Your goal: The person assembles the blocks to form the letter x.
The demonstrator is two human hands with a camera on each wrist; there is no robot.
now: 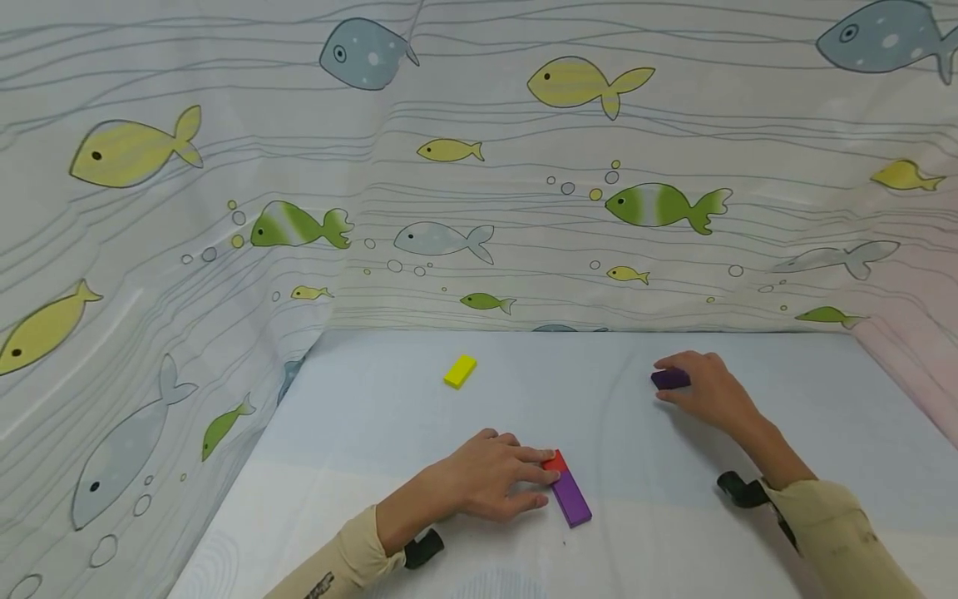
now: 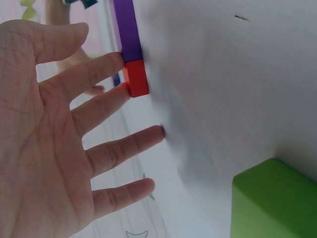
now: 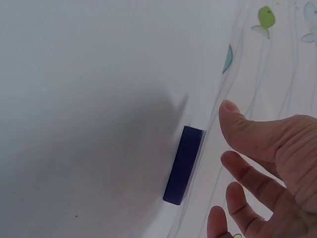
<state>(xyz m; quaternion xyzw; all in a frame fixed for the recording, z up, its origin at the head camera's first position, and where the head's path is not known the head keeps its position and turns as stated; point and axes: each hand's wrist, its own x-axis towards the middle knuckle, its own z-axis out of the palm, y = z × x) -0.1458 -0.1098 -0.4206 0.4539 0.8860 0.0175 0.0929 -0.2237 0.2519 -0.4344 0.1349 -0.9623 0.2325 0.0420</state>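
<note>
My left hand (image 1: 490,476) has its fingers spread, with two fingertips at a small red block (image 1: 556,464). A long purple block (image 1: 572,501) lies end to end with the red one. In the left wrist view, those fingertips meet the side of the red block (image 2: 136,79) near its joint with the purple block (image 2: 128,32). Farther back on the right, my right hand (image 1: 711,391) reaches around a dark purple block (image 1: 669,379). The right wrist view shows a gap between this block (image 3: 183,166) and the loosely bent fingers and thumb.
A yellow block (image 1: 460,371) lies toward the back of the white table (image 1: 374,399). A green block (image 2: 272,206) shows large at the lower right of the left wrist view. Behind the table hangs a fish-patterned cloth (image 1: 524,249).
</note>
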